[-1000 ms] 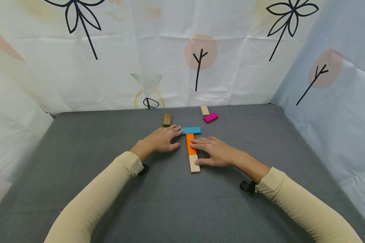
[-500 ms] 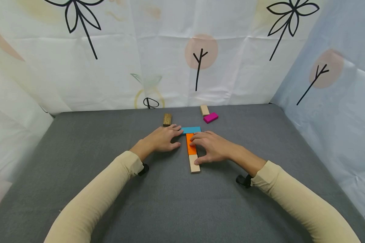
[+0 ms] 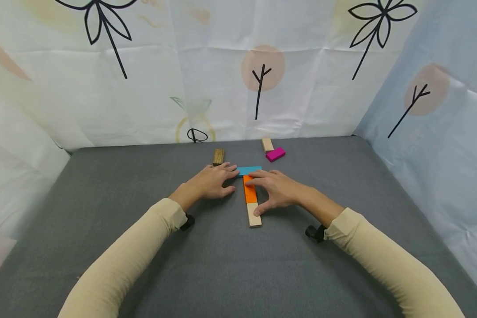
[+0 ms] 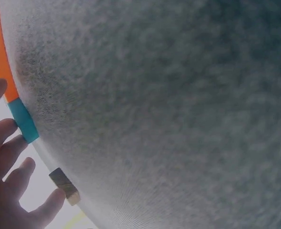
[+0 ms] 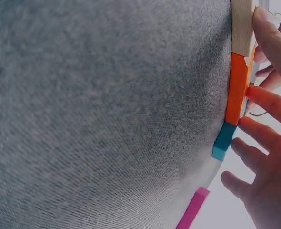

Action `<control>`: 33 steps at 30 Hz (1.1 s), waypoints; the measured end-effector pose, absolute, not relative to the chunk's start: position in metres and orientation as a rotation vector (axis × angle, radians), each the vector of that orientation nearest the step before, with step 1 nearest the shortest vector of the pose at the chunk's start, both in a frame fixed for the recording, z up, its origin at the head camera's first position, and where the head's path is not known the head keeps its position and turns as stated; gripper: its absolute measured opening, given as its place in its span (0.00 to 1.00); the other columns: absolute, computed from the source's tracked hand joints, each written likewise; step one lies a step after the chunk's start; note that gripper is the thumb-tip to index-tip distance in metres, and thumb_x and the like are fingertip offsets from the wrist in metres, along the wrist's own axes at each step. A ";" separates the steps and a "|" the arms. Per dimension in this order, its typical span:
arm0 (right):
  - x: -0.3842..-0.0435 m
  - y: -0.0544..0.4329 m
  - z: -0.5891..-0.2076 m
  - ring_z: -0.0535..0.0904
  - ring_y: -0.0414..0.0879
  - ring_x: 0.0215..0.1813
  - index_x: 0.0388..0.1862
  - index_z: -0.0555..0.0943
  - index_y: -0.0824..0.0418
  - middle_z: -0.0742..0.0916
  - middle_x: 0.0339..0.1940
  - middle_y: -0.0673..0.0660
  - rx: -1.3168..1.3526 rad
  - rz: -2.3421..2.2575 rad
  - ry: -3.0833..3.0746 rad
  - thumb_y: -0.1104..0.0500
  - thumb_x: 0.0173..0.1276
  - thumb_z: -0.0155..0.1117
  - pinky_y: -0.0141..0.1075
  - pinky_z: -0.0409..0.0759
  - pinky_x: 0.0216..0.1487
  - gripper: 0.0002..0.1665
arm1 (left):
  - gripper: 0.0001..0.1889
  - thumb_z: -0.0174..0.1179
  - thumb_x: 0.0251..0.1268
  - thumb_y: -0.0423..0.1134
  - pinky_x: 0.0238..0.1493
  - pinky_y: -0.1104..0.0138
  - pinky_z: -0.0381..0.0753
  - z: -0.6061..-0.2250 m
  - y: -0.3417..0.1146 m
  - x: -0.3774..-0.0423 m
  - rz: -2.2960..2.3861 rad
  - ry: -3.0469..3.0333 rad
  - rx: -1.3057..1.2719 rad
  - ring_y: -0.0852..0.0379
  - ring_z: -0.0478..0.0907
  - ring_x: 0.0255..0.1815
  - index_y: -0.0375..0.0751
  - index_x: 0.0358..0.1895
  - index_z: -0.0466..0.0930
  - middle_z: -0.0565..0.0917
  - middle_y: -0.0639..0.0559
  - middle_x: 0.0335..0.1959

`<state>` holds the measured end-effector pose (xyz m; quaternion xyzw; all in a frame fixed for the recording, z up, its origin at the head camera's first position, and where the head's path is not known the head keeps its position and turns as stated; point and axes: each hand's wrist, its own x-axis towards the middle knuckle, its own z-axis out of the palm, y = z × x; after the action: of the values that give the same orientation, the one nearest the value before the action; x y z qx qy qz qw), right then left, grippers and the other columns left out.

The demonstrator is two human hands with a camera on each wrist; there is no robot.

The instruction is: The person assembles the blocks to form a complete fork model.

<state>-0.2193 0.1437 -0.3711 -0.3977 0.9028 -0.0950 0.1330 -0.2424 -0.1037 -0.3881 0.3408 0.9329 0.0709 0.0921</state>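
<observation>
In the head view, three flat blocks lie end to side as a T: a blue block (image 3: pixel 248 171) across the far end, an orange block (image 3: pixel 250 193) below it, and a pale wooden block (image 3: pixel 254 218) nearest the body. My left hand (image 3: pixel 211 181) is spread, its fingertips at the left end of the blue block. From the right, my right hand (image 3: pixel 282 190) reaches over the T. Its thumb touches the pale wooden block, while its fingers lie over the orange block and by the blue block's right end. The right wrist view shows these fingers (image 5: pixel 269 105) apart and fairly straight.
A dark brown wooden block (image 3: pixel 218 157) lies just beyond my left fingers. Farther back on the right are a magenta block (image 3: pixel 275 154) and another pale block (image 3: pixel 267 145) beside it. Grey cloth (image 3: pixel 230 274) covers the table; a printed white curtain (image 3: pixel 222 79) stands behind.
My right hand has shifted slightly away from the body, its fingers spreading farther from the thumb and toward the blue block. My left hand has stayed nearly still.
</observation>
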 end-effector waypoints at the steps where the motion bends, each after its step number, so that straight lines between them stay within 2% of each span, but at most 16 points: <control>1: -0.220 0.144 -0.372 0.59 0.57 0.78 0.74 0.70 0.56 0.65 0.78 0.61 -1.151 -0.283 2.612 0.30 0.55 0.71 0.61 0.53 0.73 0.54 | 0.32 0.55 0.75 0.51 0.70 0.39 0.58 -0.388 -0.104 -0.242 0.215 2.765 1.009 0.45 0.55 0.78 0.43 0.76 0.63 0.62 0.46 0.77; 8: -0.221 0.144 -0.374 0.59 0.56 0.78 0.74 0.71 0.56 0.65 0.78 0.61 -1.133 -0.311 2.597 0.30 0.56 0.71 0.59 0.53 0.74 0.53 | 0.31 0.55 0.75 0.50 0.70 0.40 0.58 -0.387 -0.113 -0.248 0.290 2.830 0.964 0.45 0.56 0.78 0.42 0.75 0.65 0.63 0.45 0.77; 17: -0.219 0.146 -0.374 0.58 0.56 0.78 0.73 0.71 0.56 0.64 0.79 0.60 -1.116 -0.364 2.582 0.31 0.55 0.72 0.60 0.54 0.74 0.52 | 0.31 0.54 0.75 0.48 0.68 0.37 0.59 -0.386 -0.131 -0.260 0.294 2.950 0.701 0.43 0.52 0.79 0.40 0.76 0.63 0.59 0.43 0.78; 33: -0.221 0.146 -0.376 0.59 0.56 0.78 0.74 0.70 0.55 0.63 0.79 0.59 -1.081 -0.368 2.570 0.31 0.56 0.72 0.60 0.57 0.73 0.52 | 0.32 0.52 0.77 0.48 0.69 0.35 0.56 -0.389 -0.131 -0.270 0.245 2.870 0.644 0.42 0.50 0.79 0.41 0.78 0.57 0.56 0.42 0.79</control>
<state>-0.2207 0.1465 -0.3760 -0.3794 0.9014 -0.1289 0.1641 -0.2703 -0.1307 -0.3892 0.2173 0.9680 0.0825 0.0946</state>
